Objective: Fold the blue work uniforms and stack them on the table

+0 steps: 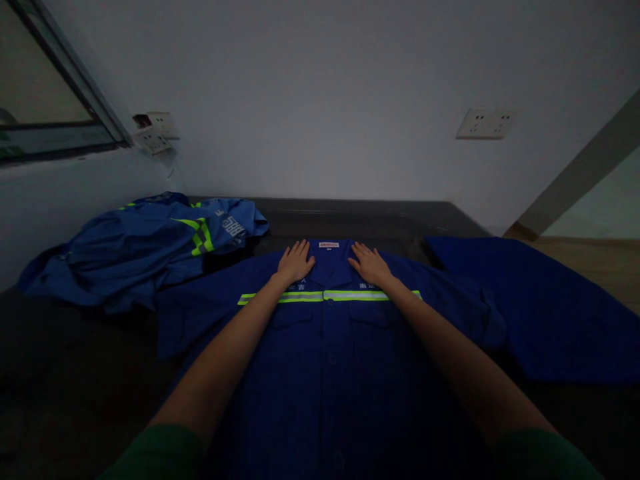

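Note:
A dark blue work shirt [300, 347] lies front up on a dark table, its collar toward the wall and its short sleeves spread to both sides. A yellow-green and silver reflective strip [345, 295] crosses its chest, with white lettering just above. My left hand [296, 261] rests flat on the shirt beside the left side of the collar, fingers stretched out. On the collar's other side, my right hand [371, 265] also lies flat with its fingers apart. Between them shows a white label [329, 245] inside the neck. The lower shirt is in deep shadow.
Left of the shirt is a crumpled lighter blue garment [140, 247] with reflective strips. A folded bright blue cloth [560, 307] lies to the right. The dark table [350, 210] meets a white wall carrying sockets [484, 125]. A window [50, 80] is at upper left.

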The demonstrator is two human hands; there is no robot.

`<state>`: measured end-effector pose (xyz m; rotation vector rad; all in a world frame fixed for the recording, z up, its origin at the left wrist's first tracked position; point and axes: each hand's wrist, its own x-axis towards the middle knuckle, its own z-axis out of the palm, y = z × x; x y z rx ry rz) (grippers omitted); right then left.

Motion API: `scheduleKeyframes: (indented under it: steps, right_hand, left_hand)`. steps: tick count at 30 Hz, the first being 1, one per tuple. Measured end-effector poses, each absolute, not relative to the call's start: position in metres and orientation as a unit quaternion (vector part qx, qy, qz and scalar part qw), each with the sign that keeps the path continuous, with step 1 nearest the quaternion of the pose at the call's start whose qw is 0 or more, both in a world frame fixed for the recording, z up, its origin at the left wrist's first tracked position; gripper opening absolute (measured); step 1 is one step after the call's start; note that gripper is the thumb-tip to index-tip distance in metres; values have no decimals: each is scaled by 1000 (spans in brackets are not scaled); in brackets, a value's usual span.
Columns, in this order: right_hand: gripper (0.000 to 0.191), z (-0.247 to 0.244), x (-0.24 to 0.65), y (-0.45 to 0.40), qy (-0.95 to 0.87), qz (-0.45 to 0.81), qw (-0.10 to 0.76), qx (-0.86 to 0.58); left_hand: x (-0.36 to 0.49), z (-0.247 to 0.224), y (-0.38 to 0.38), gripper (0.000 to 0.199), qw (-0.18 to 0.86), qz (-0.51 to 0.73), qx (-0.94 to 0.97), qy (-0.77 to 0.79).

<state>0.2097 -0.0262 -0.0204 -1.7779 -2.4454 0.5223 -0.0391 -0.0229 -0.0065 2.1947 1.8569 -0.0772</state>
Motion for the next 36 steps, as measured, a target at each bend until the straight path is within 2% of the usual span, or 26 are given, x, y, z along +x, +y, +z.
scheduleKeyframes:
  steps: [5,11,13,17,21,25,28,32,34,36]
  right_hand:
    - [58,-15,213,-23,-801,167,45,-574]
    - [54,9,195,-47,-785,133,140,-589]
    - [58,12,185,-61,-787,155,126,-584]
    - [65,7,179,-79,-795,189,43,-574]
    - [63,0,186,-75,-799,183,34,-572]
    - [59,6,184,-72,-800,183,42,-570]
    - [55,22,190,-79,-796,170,92,-573]
    - [38,58,256,-91,-777,122,179,-591]
    - [32,75,318,-97,-736,105,158,-650]
    - [30,83,384,-104,-666,78,99,-735]
  left_hand:
    - [-37,-2,-25,63,128,-8,760,637]
    - [-25,12,-51,68,130,6,782,609]
    - [-21,12,-60,72,145,-19,783,604]
    - [-19,6,-64,74,144,-35,776,613]
    - [-18,2,-58,73,138,-31,777,614]
    - [-11,6,-56,63,116,21,775,621]
    - [-17,19,-60,50,94,101,764,630]
    - [-76,46,-73,36,75,129,775,614]
    - [-131,60,-83,35,63,125,773,618]
    - [-193,72,-98,34,28,106,743,660]
